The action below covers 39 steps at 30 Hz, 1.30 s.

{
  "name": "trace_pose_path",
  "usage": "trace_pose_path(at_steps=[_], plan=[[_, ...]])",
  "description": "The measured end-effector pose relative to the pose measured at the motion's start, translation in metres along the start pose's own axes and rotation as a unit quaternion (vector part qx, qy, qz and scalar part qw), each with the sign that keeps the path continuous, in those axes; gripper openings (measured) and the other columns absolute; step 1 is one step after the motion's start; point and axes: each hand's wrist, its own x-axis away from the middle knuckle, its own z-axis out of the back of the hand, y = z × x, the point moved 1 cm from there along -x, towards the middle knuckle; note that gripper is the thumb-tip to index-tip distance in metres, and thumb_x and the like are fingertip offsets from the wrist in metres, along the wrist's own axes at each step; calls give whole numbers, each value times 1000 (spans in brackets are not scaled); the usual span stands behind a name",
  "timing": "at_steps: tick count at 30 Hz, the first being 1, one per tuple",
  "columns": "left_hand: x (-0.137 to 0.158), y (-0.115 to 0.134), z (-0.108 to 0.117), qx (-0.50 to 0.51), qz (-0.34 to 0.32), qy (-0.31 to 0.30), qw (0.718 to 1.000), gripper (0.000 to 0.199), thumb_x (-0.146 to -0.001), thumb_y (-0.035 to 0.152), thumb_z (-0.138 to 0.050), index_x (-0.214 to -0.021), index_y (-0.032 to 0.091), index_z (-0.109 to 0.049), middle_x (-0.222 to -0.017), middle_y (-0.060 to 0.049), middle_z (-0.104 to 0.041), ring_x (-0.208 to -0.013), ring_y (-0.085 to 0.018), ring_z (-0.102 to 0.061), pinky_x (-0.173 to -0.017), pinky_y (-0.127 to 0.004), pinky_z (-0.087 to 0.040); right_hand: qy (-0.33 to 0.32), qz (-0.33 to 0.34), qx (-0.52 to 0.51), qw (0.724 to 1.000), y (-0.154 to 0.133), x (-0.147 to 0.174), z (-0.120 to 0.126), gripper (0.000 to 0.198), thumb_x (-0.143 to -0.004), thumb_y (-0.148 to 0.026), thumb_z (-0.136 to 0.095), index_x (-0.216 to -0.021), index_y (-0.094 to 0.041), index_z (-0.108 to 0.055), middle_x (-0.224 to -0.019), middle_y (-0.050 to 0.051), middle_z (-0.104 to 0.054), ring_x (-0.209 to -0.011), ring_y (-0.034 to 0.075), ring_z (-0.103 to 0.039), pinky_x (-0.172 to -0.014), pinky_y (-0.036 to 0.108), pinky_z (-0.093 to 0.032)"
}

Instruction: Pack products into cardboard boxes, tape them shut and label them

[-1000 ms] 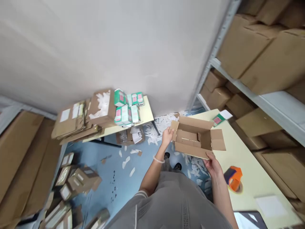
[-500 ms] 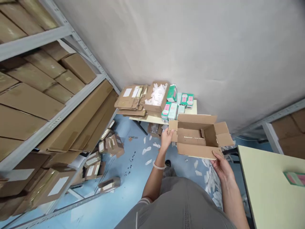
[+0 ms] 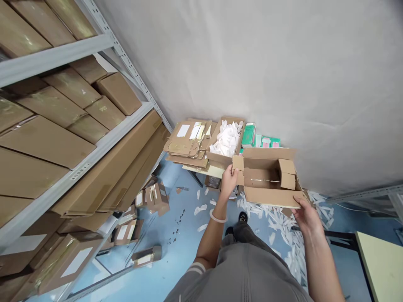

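Note:
Between my two hands is an open cardboard box (image 3: 267,196), its flaps folded out and its inside showing bare cardboard. My left hand (image 3: 229,181) grips the short flap on the box's left side, thumb on top. At the near right corner, my right hand (image 3: 307,214) pinches the long front flap, fingers underneath. Just beyond the box stand green and white small boxes (image 3: 249,135), partly hidden behind it. Beside them an open carton (image 3: 216,157) holds a heap of white pieces (image 3: 227,137).
Flattened cardboard boxes (image 3: 181,144) are stacked on the small table (image 3: 215,171) by the wall. Metal shelving (image 3: 94,147) full of cartons fills the left. White scraps (image 3: 292,239) litter the blue floor. A pale tabletop (image 3: 382,264) is at lower right.
The view has shifted, so the shelf and small table appear further right. The box's right-hand flap, which stuck outward, is now folded over inward. Both hands still hold the box.

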Motion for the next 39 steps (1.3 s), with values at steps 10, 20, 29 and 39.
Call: trace_pose_path(at_steps=[10,20,29,39], plan=[[-76,-17,1,80,61,-41,994,40,-92,37,-58,-126,16,-58,-119,-14,-70,-109,-24,-66,-95,-36,-52,-3,13,72,997,-23,-83,-54,33,-53,-18,-80,-84,-19,-68,-87,-1,-71,-71,14,-65,-48,18,-53],[-211,-47,49,-190,35,-37,981,61,-87,32,-63,-143,15,-45,-154,-21,-40,-146,-30,-33,-119,-44,-26,76,21,91,993,-21,-99,-58,35,-48,-20,-82,-79,-18,-67,-83,0,-67,-63,12,-56,-37,17,-38],[-309,-75,-27,-390,68,-310,865,103,-61,17,-85,-151,30,-37,-166,-17,-2,-151,-45,-5,-114,-70,-10,138,42,82,986,-10,-85,-61,34,-49,-23,-82,-79,-18,-67,-80,2,-65,-63,14,-55,-45,24,-46],[-307,-89,-32,-297,100,-170,934,27,-79,15,-60,-105,12,-69,-125,-20,-63,-113,-27,-63,-100,-37,-45,172,46,55,982,-10,-80,-70,31,-47,-18,-81,-76,-15,-69,-89,5,-69,-67,14,-55,-39,19,-41]])
